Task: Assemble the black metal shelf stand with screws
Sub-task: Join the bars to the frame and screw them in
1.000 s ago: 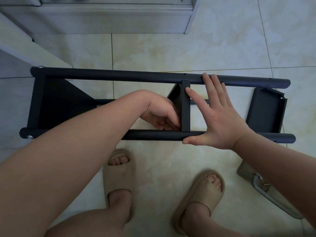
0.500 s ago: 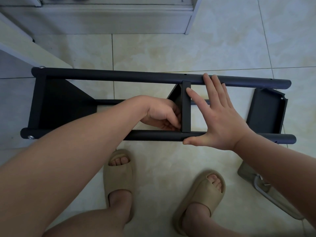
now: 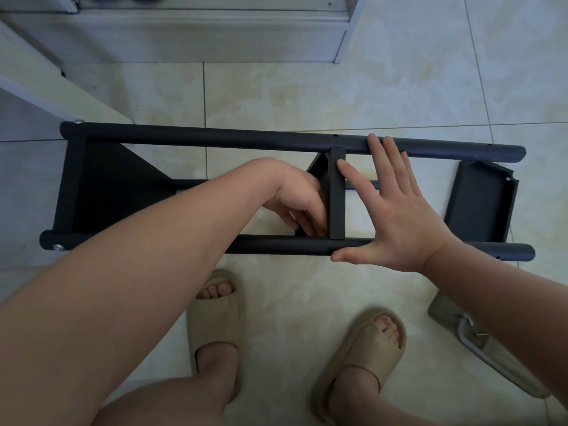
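On my feed the black metal shelf stand (image 3: 215, 139) lies on its side on the glossy cream floor tiles (image 3: 307, 87), its two long tubes running left to right. At the left end one flat shelf panel (image 3: 107, 186) looks fastened: bright screw heads (image 3: 58, 247) show at both tube ends. Next comes the left hand (image 3: 299, 204), reaching down inside the frame with fingers curled at the lower corner of the middle panel (image 3: 337, 195). I cannot tell whether it pinches a screw or only steadies the sheet. The right hand (image 3: 399, 210) is spread flat, fingertips on the far tube, thumb along the near tube (image 3: 276, 244), bracing the frame just right of that panel. Further right a third panel (image 3: 482, 204), a shallow tray with folded edges, rests loose between the tube ends, and open screw holes show in the tubes there. I judge it about a third done, with the middle joint in hand. All the steel is matte, powder-coated, smooth.
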A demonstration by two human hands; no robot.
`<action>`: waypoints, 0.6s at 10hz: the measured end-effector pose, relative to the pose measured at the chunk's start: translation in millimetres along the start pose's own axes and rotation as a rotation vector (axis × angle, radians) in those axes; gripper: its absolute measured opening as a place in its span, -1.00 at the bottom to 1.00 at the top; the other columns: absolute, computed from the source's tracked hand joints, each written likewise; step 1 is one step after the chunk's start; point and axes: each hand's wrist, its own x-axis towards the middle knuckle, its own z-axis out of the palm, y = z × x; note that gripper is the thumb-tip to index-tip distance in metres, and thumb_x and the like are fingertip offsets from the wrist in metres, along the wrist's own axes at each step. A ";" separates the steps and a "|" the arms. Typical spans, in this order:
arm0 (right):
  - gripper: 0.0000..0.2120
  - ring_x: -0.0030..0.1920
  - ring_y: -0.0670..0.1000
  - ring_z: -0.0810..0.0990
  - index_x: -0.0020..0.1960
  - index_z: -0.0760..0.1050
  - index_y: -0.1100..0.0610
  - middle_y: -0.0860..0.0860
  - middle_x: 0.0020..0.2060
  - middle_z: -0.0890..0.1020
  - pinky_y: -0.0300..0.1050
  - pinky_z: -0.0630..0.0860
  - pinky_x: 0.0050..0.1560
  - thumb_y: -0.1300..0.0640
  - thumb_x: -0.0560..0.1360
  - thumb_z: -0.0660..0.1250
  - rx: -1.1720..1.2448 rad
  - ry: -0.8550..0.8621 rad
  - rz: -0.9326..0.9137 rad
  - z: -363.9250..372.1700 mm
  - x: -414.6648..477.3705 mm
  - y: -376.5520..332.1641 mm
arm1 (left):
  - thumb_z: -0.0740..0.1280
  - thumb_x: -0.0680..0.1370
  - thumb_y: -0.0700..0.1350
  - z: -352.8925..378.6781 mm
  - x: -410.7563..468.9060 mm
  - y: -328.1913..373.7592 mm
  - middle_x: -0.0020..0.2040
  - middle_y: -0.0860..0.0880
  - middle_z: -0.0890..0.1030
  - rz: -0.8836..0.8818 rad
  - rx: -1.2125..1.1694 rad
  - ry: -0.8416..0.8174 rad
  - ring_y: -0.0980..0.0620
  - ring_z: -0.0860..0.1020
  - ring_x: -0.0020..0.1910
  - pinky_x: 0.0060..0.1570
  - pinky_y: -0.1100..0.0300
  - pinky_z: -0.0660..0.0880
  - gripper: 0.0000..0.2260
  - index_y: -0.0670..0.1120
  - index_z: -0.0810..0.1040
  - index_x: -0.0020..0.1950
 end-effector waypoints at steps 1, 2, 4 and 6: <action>0.17 0.62 0.28 -0.24 0.66 0.01 0.02 0.24 0.63 -0.15 0.31 -0.15 0.58 -0.65 0.28 0.17 0.003 0.003 -0.001 0.5 -0.2 0.5 | 0.44 0.53 -0.16 -1.0 1.3 3.7 -0.02 0.02 0.73 -0.016 0.004 -0.007 0.12 0.68 -0.08 0.01 0.17 0.48 -0.86 -0.03 0.66 0.08; 0.17 0.62 0.28 -0.24 0.66 0.00 0.00 0.24 0.63 -0.15 0.30 -0.15 0.59 -0.66 0.28 0.16 0.009 0.008 -0.004 1.5 -0.3 1.0 | 0.43 0.54 -0.18 -1.0 1.7 3.2 -0.05 0.01 0.72 -0.014 -0.008 -0.004 0.13 0.68 -0.11 0.03 0.18 0.49 -0.83 -0.07 0.66 0.12; 0.17 0.62 0.27 -0.24 0.66 -0.01 0.00 0.23 0.63 -0.15 0.27 -0.17 0.59 -0.67 0.28 0.14 0.010 0.010 -0.003 1.7 -0.3 1.6 | 0.43 0.53 -0.23 -3.2 -0.2 1.5 0.04 0.01 0.72 0.011 -0.027 -0.009 0.12 0.68 -0.01 0.17 0.13 0.50 -0.81 -0.03 0.66 0.11; 0.17 0.62 0.26 -0.26 0.66 -0.01 0.00 0.22 0.63 -0.17 0.27 -0.18 0.59 -0.66 0.28 0.16 0.008 0.000 0.003 0.8 -0.1 1.3 | 0.45 0.52 -0.14 -3.7 -0.9 0.5 0.05 0.05 0.73 -0.013 -0.009 0.001 0.13 0.69 0.00 0.15 0.07 0.51 -0.82 0.00 0.67 0.12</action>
